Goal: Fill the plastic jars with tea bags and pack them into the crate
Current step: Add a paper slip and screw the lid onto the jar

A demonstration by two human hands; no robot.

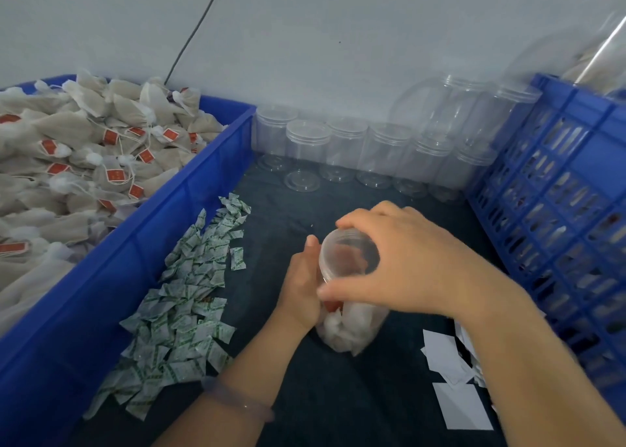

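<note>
White paper slips lie at the near right edge of the dark tabletop. Green-printed sachets are strewn along its left edge, against the blue bin.

At the middle of the tabletop we find one jar, tilted and packed with tea bags. The left hand grips its body, thumb up along the side. The right hand is curled over its top, fingers wrapped round the rim. We judge this jar filled and at the closing stage, but we cannot tell whether a lid sits on it, as the right hand covers much of the rim.

The bin holds a deep heap of loose tea bags, so stock remains plentiful. Along the far edge stands a row of empty jars, none yet filled. We judge the task well short of done.

The lattice crate bounds the right edge. Shapes show through its openings, but we cannot count or identify them. Above the crate, clear forms are blurred and cut off by the frame.
</note>
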